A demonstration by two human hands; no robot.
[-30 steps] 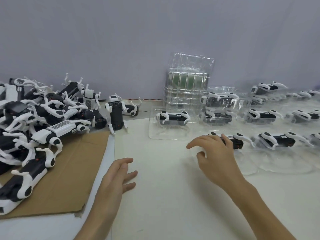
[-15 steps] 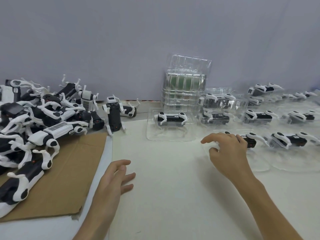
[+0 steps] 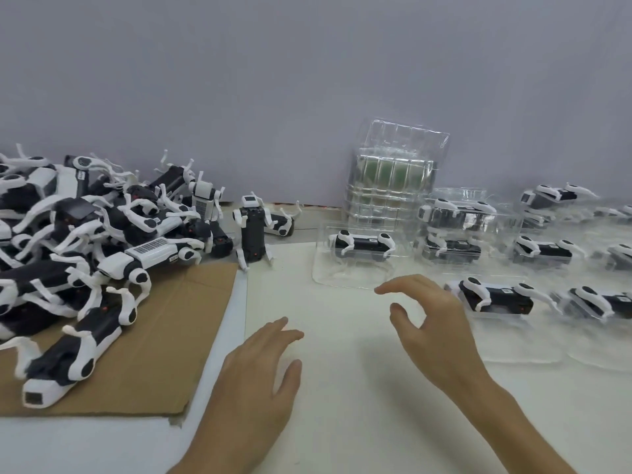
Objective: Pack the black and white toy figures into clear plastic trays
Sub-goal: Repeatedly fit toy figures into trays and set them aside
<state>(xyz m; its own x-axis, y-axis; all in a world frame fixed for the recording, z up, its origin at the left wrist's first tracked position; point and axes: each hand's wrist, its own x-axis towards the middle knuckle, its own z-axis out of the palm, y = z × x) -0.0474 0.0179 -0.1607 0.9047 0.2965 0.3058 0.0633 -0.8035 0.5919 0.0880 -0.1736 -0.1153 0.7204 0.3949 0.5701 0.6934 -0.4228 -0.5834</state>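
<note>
The right hand [image 3: 434, 330] is hovering just above the bench [image 3: 342, 422], fingers loosely arched and thumb apart, holding nothing. It is sitting just beside a packed figure [image 3: 496, 297] lying in its clear tray, which suggests that piece is done and the hand is free for another. The left hand [image 3: 260, 381] is stretching out flat and empty, fingers straight, near the edge of the cardboard sheet [image 3: 154, 364], probably poised to reach the supply.

Outward to the left, the loose figures [image 3: 85, 241] are lying heaped on that cardboard with legs tangled, seemingly kept on the left hand's side for easy picking. Ahead, one tray with a figure [image 3: 362, 248] is sitting apart from the others. Behind it the stack of empty trays [image 3: 393, 200] is standing against the wall, within reach. To the right, filled trays [image 3: 543, 251] are lining up in rows, keeping finished work away from the heap.
</note>
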